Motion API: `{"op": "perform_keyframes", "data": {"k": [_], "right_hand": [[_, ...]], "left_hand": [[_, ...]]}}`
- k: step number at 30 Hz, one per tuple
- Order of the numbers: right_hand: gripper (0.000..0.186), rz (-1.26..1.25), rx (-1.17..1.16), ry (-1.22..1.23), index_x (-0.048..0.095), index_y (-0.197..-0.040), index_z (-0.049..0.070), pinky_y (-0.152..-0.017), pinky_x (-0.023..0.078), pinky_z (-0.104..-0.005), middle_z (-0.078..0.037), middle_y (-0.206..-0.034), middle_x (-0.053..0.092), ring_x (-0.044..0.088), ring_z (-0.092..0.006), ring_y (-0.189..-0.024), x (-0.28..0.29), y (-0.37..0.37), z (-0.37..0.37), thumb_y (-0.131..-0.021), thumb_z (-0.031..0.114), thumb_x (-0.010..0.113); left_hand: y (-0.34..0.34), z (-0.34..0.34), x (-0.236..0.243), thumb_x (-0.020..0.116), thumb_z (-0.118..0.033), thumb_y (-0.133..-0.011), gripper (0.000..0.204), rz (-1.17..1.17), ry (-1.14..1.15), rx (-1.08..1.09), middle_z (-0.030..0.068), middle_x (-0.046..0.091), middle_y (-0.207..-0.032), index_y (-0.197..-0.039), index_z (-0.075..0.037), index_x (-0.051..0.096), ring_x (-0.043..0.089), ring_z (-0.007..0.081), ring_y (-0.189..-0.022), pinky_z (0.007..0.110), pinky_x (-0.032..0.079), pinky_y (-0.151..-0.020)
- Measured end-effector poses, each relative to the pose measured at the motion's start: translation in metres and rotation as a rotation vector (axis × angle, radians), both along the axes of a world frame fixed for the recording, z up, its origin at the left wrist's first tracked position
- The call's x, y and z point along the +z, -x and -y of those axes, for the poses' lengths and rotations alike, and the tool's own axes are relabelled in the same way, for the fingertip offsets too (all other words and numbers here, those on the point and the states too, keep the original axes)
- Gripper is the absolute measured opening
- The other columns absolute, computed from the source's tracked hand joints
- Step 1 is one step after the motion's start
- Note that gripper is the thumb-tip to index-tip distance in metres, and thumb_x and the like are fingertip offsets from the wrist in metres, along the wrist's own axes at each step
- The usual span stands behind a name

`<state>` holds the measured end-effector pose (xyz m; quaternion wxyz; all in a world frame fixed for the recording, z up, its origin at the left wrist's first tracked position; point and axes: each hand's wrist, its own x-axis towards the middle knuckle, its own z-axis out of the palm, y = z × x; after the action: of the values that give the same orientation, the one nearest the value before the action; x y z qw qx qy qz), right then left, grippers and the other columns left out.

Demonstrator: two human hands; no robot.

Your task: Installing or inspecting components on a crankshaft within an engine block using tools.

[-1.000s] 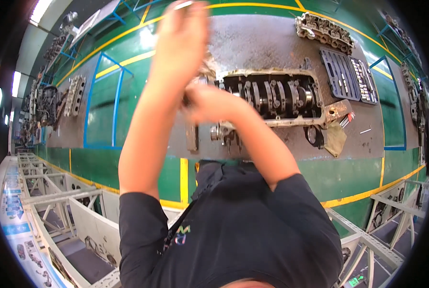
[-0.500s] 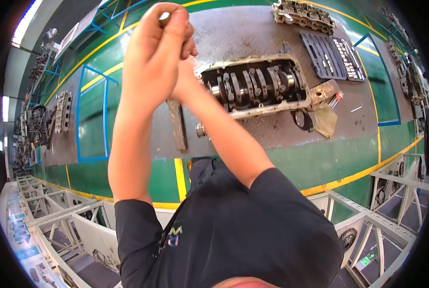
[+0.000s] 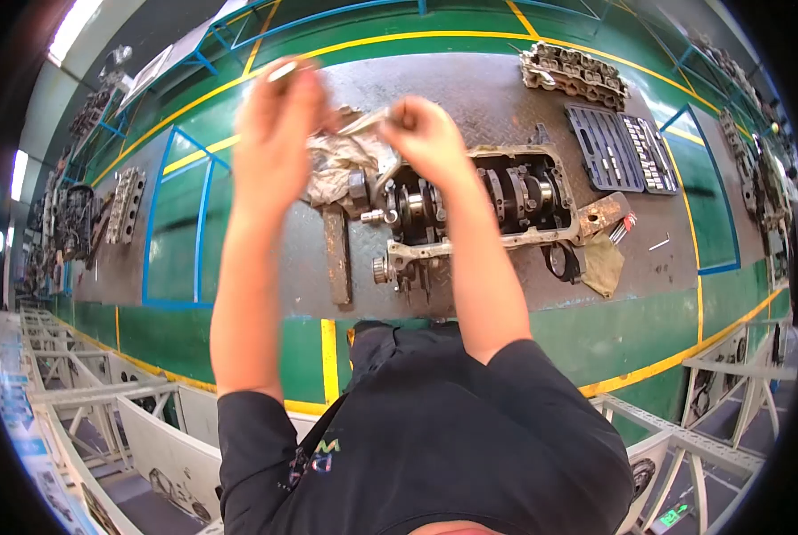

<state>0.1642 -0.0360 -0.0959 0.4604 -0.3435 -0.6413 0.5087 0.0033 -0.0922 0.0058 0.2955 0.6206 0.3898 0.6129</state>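
Hands now split, joined half a second ago: our left hand (image 3: pixel 278 120) grips a blurred metal-ended piece (image 3: pixel 283 71); our right hand (image 3: pixel 427 138) is curled, can't tell if holding. Rag (image 3: pixel 332 169) between them, engine block (image 3: pixel 528 239) right-below the right hand; we seem to be working separately.

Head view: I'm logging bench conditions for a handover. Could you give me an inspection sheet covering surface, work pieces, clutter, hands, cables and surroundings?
Surface: grey table, marked and stained.
Work pieces: engine block, open side up, crankshaft showing; crumpled cloth by its left end.
Clutter: worn bar left of the block; open socket case, olive cloth and L-shaped key toward the right; cylinder head beyond.
Hands: left hand blurred, closed around a bright-ended object; right hand curled near the block's left end, contents unclear.
Cables: nothing seen.
Surroundings: green floor, yellow lines, blue frames, pale metal frames.
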Motion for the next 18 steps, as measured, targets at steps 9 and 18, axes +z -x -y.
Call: {"op": "perform_keyframes", "data": {"k": [9,18], "right_hand": [[0.050,0.068,0.016,0.101,0.055,-0.122,-0.003,-0.079,0.053,-0.0354,-0.012,-0.099,0.064,0.064,-0.0163,-0.092,-0.008,-0.014,-0.022,-0.084,0.020,0.076],[0.034,0.091,0.236,0.096,0.062,-0.104,-0.004,-0.081,0.052,-0.0342,-0.011,-0.093,0.068,0.066,-0.0163,-0.085,0.036,-0.012,-0.011,-0.081,0.016,0.078]], "left_hand": [[-0.003,-0.011,-0.002,0.057,-0.018,-0.102,0.018,0.034,-0.011,-0.143,0.0007,0.055,-0.079,-0.105,0.000,0.057,0.053,0.0100,-0.068,0.027,0.045,-0.062],[0.018,-0.014,-0.002,0.054,-0.016,-0.103,0.015,0.136,0.042,-0.185,0.0011,0.055,-0.076,-0.099,-0.002,0.056,0.052,0.0096,-0.065,0.026,0.045,-0.060]]}}
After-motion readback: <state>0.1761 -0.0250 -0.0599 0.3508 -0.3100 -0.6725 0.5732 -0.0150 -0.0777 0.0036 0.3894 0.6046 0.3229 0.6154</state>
